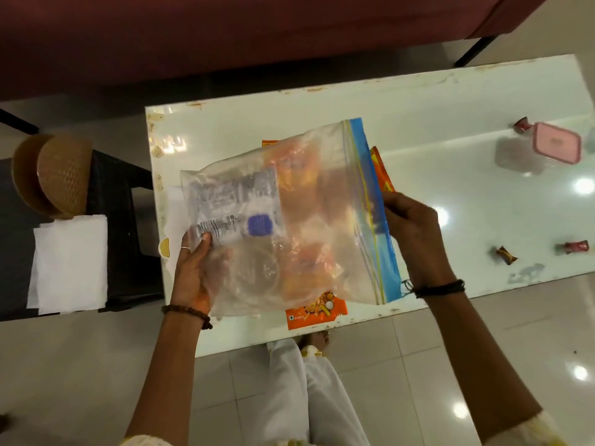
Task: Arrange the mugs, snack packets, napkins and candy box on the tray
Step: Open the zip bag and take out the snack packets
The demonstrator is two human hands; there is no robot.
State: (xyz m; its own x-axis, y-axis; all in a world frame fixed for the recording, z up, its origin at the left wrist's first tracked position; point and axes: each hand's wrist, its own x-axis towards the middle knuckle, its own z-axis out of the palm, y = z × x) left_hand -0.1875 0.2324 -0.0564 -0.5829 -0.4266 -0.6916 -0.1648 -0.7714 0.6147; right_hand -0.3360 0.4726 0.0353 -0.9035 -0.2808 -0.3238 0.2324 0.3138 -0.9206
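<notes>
Both hands hold a clear zip bag (pixel 289 217) flat above the white table (pixel 450 101). The left hand (pixel 196 272) grips the bag's closed bottom end, thumb on top by a printed label; the right hand (pixel 415 233) pinches the blue zip strip at the mouth end. Whether the zip is sealed cannot be told.

Edges: the bag's near corner by the left hand overhangs the table's near edge. Beyond the right hand, the table surface is largely open.

Contents: through the bag, orange snack packets (pixel 315 309) show beneath or inside it; which cannot be told. One packet's end sticks out at the near table edge, between the wrists.

Well right of the right hand stands a clear candy box (pixel 544 149), pink-rimmed lid tilted on it. Three wrapped candies (pixel 506 255) lie loose around it. Left of the left hand, white napkins (pixel 70 262) rest on a dark stool (pixel 122 201) beside a woven basket (pixel 51 175).
</notes>
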